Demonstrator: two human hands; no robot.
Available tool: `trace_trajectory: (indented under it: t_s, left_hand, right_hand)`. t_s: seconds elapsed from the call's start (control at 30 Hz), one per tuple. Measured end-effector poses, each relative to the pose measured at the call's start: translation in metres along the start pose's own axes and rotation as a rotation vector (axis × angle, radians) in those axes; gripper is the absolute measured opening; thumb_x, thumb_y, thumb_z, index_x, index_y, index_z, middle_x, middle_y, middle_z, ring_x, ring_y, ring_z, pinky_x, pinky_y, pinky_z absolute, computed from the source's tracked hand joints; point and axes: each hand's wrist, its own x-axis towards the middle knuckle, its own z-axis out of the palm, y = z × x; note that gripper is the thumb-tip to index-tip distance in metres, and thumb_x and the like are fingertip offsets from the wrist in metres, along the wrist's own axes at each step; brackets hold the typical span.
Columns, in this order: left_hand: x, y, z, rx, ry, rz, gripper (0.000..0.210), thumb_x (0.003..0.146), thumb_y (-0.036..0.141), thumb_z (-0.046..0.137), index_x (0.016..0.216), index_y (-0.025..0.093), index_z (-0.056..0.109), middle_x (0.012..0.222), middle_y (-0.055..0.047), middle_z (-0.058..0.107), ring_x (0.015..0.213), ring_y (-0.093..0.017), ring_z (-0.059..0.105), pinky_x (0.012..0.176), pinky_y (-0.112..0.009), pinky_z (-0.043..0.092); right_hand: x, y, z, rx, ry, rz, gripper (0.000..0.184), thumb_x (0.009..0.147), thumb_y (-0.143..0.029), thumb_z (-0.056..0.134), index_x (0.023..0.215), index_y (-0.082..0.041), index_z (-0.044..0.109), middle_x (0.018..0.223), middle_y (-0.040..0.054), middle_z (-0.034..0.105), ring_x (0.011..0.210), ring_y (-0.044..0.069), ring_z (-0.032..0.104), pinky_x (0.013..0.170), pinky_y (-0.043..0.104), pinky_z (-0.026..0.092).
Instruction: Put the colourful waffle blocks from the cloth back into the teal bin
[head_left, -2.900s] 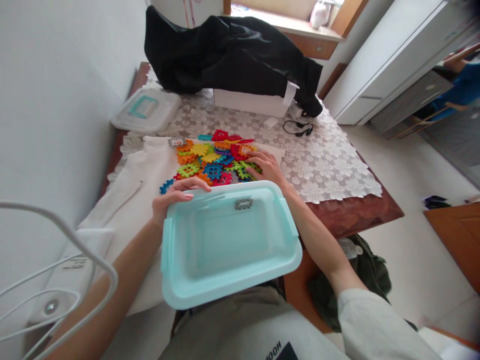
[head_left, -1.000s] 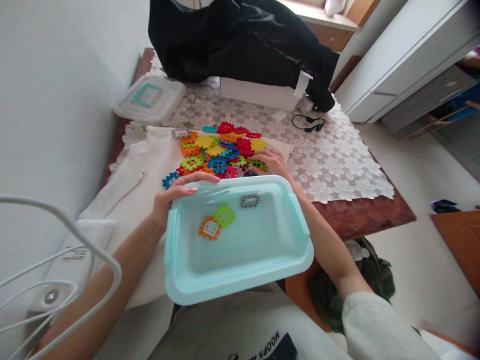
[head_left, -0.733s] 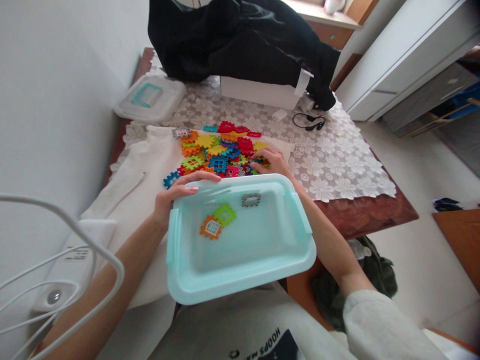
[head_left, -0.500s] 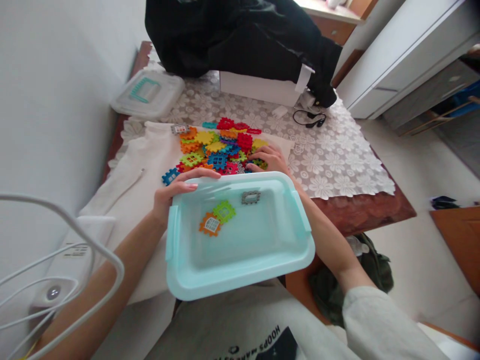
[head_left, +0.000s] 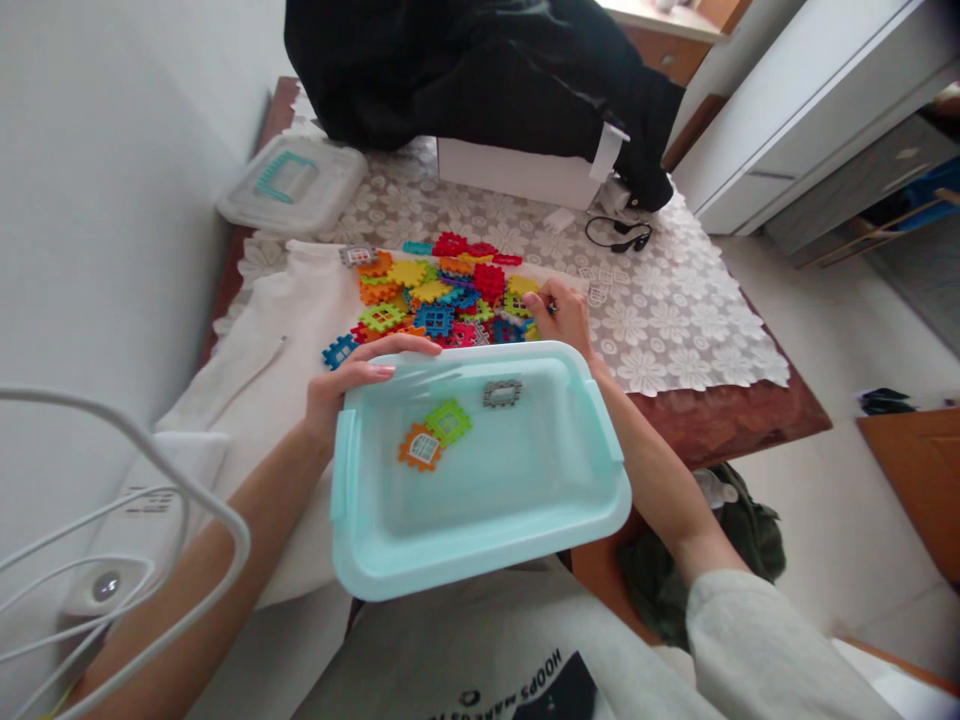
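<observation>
the turquoise bin point(head_left: 480, 560) rests at the tabletop's near edge, against the person's lap, tilted toward the camera. the left hand point(head_left: 352, 385) grips the bin's far-left rim, fingers curled over the edge; this grip is unchanged across the last three seconds. inside the bin lie three pieces: an orange tile point(head_left: 420, 448) touching a green tile point(head_left: 448, 422), and a grey tile point(head_left: 502, 392) near the far wall. three seconds ago only the grey tile was there, so two pieces have been added.

the right hand point(head_left: 564, 312) is just beyond the bin's far-right corner, at the right edge of the pile of coloured tiles point(head_left: 439, 295). half a second ago it lay flat on the pile; it is now raised with fingers pinched together, apparently closed on a small piece, though the piece itself cannot be made out. judged from this, another pick from the pile is in progress, and most of the pile remains outside the bin.

the pile sits on a white cloth point(head_left: 270, 350), beyond the bin. a clear lid point(head_left: 292, 185) lies further beyond, to the left. a white box point(head_left: 517, 175) and black garment point(head_left: 480, 70) lie at the far side, and a black cable point(head_left: 619, 235) to the far right of the bin.

readable writing: the shirt point(head_left: 495, 690) nearest the camera shows "hoops", upside down; the remaining letters are cut off. no label is legible on the bin or tiles.
</observation>
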Motion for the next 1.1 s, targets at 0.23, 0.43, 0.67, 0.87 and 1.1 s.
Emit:
trace_trajectory:
  t_s: [0.23, 0.43, 0.67, 0.87, 1.1]
  left_hand:
    - [0.001, -0.005, -0.007, 0.015, -0.039, 0.050, 0.028, 0.079, 0.036, 0.078, 0.101, 0.019, 0.085, 0.113, -0.007, 0.085, 0.090, -0.027, 0.078, 0.080, -0.034, 0.065]
    - [0.000, -0.004, -0.006, 0.023, -0.036, 0.022, 0.041, 0.077, 0.039, 0.078, 0.110, 0.016, 0.087, 0.101, -0.007, 0.084, 0.080, -0.024, 0.075, 0.073, -0.031, 0.063]
    - [0.000, -0.004, -0.005, -0.006, -0.027, 0.006, 0.037, 0.077, 0.038, 0.079, 0.108, 0.018, 0.087, 0.111, -0.007, 0.086, 0.089, -0.027, 0.078, 0.076, -0.033, 0.065]
    - [0.000, -0.003, -0.004, 0.016, 0.002, 0.027, 0.033, 0.077, 0.035, 0.078, 0.103, 0.018, 0.088, 0.111, -0.009, 0.086, 0.090, -0.027, 0.078, 0.075, -0.031, 0.064]
    - [0.001, -0.001, -0.003, 0.058, -0.040, 0.053, 0.029, 0.081, 0.038, 0.076, 0.099, 0.018, 0.088, 0.103, -0.006, 0.086, 0.086, -0.028, 0.079, 0.073, -0.032, 0.063]
  right_hand:
    - [0.003, 0.002, -0.002, -0.049, -0.049, -0.024, 0.077, 0.101, -0.094, 0.053, 0.067, -0.026, 0.044, 0.061, -0.0021, 0.046, 0.062, 0.017, 0.037, 0.066, 0.038, 0.029]
    - [0.002, -0.001, 0.001, 0.019, 0.039, 0.042, 0.083, 0.096, -0.100, 0.054, 0.062, -0.027, 0.036, 0.057, -0.0044, 0.034, 0.059, 0.015, 0.028, 0.061, 0.037, 0.024]
    - [0.007, -0.001, -0.001, 0.237, 0.209, 0.091, 0.082, 0.098, -0.096, 0.058, 0.060, -0.026, 0.037, 0.058, -0.0035, 0.035, 0.056, 0.015, 0.035, 0.057, 0.037, 0.031]
    - [0.017, 0.010, -0.008, 0.615, 0.227, 0.187, 0.075, 0.101, -0.096, 0.052, 0.066, -0.030, 0.050, 0.055, -0.0047, 0.029, 0.047, 0.017, 0.039, 0.046, 0.037, 0.040]
    - [0.023, -0.008, -0.038, 0.780, 0.029, 0.111, 0.082, 0.093, -0.108, 0.034, 0.069, -0.031, 0.047, 0.058, -0.0042, 0.022, 0.049, 0.019, 0.032, 0.043, 0.038, 0.037]
